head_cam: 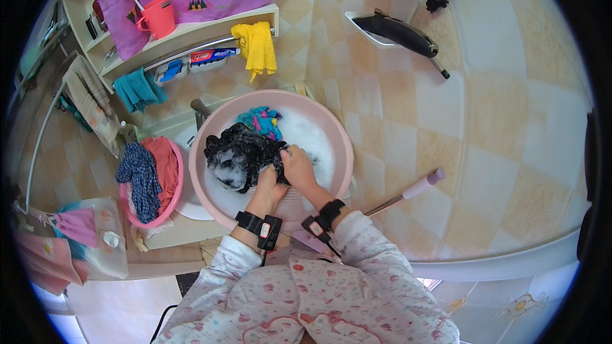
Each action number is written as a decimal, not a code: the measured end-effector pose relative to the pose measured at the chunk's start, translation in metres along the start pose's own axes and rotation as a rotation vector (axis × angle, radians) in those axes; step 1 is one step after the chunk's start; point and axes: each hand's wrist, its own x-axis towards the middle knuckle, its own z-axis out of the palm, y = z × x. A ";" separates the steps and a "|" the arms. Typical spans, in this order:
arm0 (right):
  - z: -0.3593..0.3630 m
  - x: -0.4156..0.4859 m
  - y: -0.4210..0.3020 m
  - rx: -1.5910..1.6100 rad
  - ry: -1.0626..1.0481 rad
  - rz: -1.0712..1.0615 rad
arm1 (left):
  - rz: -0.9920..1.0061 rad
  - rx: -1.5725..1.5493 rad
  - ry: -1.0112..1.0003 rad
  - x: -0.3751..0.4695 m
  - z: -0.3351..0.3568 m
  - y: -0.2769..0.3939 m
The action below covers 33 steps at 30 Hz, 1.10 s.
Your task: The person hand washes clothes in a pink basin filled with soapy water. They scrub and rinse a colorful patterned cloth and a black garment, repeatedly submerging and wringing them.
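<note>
A wet black garment (256,153) lies bunched in a large pink plastic basin (342,145) of suds, with foam clinging to its left part. My left hand (269,191) grips the garment's near right end from below. Against its right end, my right hand (299,167) is closed on the same cloth, fingers curled over it. The two hands are close together, above ridges moulded in the basin's near wall. Behind the black garment, a teal cloth (263,122) with pink and yellow spots rests in the foam. White suds (306,126) cover the water around both.
Left of the basin, a small pink basin (180,172) holds a blue checked cloth (138,177) and a coral cloth (162,167). A faucet (200,109) rises behind. Above are a shelf with a red cup (159,16) and a towel rail (191,50). A lilac-gripped handle (423,184) juts out at right.
</note>
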 end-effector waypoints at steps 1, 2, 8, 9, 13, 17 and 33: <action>0.000 -0.008 -0.003 -0.003 -0.065 -0.099 | -0.011 0.005 -0.058 -0.002 0.001 0.003; -0.001 -0.015 -0.005 -0.006 -0.106 -0.193 | 0.074 0.159 -0.107 -0.005 0.002 0.006; -0.019 0.016 0.020 -0.080 0.018 0.037 | -0.187 0.178 -0.095 -0.030 0.019 0.006; -0.020 0.018 0.022 -0.055 0.063 0.137 | -0.139 0.235 -0.100 -0.034 0.023 0.003; -0.021 0.001 0.008 0.142 0.097 -0.229 | -0.114 0.078 -0.155 -0.028 0.034 0.019; -0.026 -0.027 -0.024 0.121 -0.053 -0.356 | -0.214 0.105 -0.260 -0.024 0.028 0.024; -0.035 0.010 0.008 0.299 0.231 0.069 | -0.110 0.219 -0.179 -0.023 0.018 0.019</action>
